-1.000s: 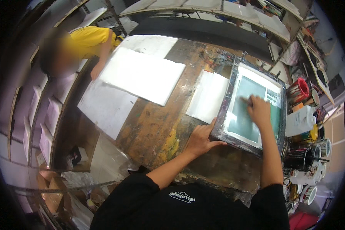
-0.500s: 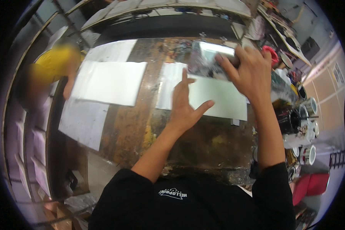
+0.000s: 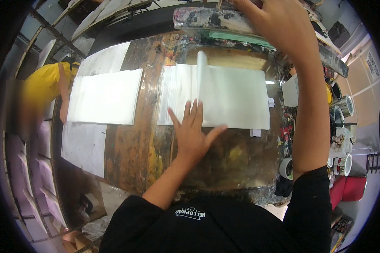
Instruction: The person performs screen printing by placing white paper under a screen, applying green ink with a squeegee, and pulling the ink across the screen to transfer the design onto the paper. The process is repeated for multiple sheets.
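Screen frame (image 3: 240, 21), its wooden edge caked with paint, is gripped by the right hand (image 3: 278, 25) and tilted up off the far side of the table (image 3: 131, 156). The left hand (image 3: 192, 130), fingers spread and holding nothing, presses flat on the white sheet stack (image 3: 236, 101), apparently pinning it. Paint cans (image 3: 344, 105) stand to the right; a second white stack (image 3: 105, 97) lies left.

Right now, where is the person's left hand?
In the head view, the left hand lies flat at the centre, its fingers on the near edge of the white sheet stack, below the raised printing screen frame.
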Motion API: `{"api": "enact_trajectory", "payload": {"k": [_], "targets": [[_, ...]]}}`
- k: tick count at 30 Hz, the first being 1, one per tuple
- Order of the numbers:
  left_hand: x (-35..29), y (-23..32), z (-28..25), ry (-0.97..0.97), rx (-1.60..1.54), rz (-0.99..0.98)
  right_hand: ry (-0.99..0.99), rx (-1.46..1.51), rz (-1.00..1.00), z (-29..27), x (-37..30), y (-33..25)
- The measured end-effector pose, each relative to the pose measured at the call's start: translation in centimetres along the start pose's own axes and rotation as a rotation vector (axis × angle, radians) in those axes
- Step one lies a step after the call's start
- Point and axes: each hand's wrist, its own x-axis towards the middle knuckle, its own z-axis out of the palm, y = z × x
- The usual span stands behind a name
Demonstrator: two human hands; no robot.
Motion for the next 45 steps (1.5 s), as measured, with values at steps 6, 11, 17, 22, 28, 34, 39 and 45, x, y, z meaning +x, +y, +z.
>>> {"api": "enact_trajectory", "payload": {"k": [6, 11, 17, 22, 28, 34, 39, 45], "targets": [[4.4, -3.4, -2.2, 0.272, -0.27, -0.261, -0.047, -0.067, -0.012, 0.7, -0.2, 0.6], [1.7, -15.0, -7.7, 0.208, 0.067, -0.27, 0.048, -0.07, -0.173, 0.8, -1.3, 1.2], [2.6, -10.3, -2.5, 0.1, -0.166, -0.092, 0.216, -0.064, -0.239, 2.7, -2.3, 2.0], [2.5, 3.2, 10.6, -0.251, -0.055, 0.326, 0.046, -0.042, -0.201, 1.7, -0.9, 1.4], [2.3, 5.0, 12.3, -0.267, -0.01, 0.357, 0.084, -0.105, -0.168, 1.5, -1.1, 1.3], [2.1, 5.6, 11.7, -0.314, -0.094, 0.364, -0.024, -0.077, -0.083, -0.6, 0.4, 1.2], [1.8, 5.8, 12.0, -0.281, -0.063, 0.392, 0.123, -0.105, -0.186, 0.0, 0.0, 2.2], [5.6, 2.8, 3.3, 0.027, -0.753, -0.136, 0.106, -0.052, -0.188, 3.1, -2.0, 1.7]]}}
